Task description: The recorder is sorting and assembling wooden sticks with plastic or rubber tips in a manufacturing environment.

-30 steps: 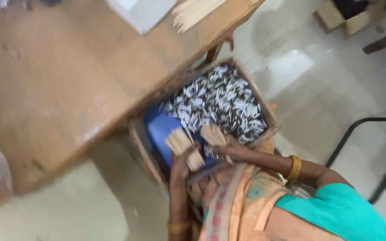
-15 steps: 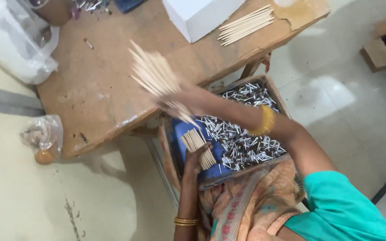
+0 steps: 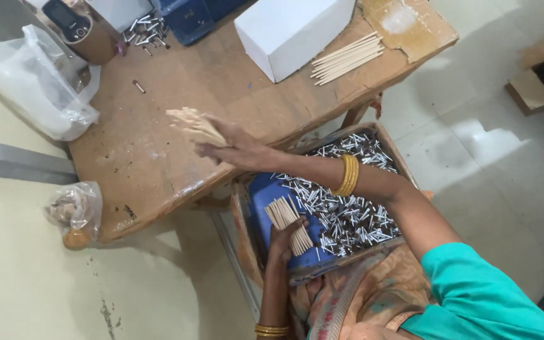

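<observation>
My right hand point(image 3: 237, 150) is closed around a bundle of thin wooden sticks point(image 3: 193, 124) and holds it just above the wooden table point(image 3: 158, 164), near its front edge. My left hand point(image 3: 283, 240) grips a second, shorter bundle of sticks point(image 3: 291, 221) over a cardboard box point(image 3: 247, 245) with a blue lining. The box stands under the table edge and holds several small silvery metal pieces point(image 3: 347, 217). My right forearm, wearing gold bangles point(image 3: 347, 175), crosses above the box.
On the table lie a white box point(image 3: 291, 31), loose sticks point(image 3: 346, 58), scattered metal pieces point(image 3: 146, 28), a blue container point(image 3: 190, 16) and a clear plastic bag point(image 3: 36, 85). A small filled bag point(image 3: 73, 211) hangs at the table's left. Cardboard point(image 3: 539, 79) sits on the tiled floor.
My right hand has risen from the box with a bundle of sticks and carried it over the table. The left hand stays over the box with its bundle.
</observation>
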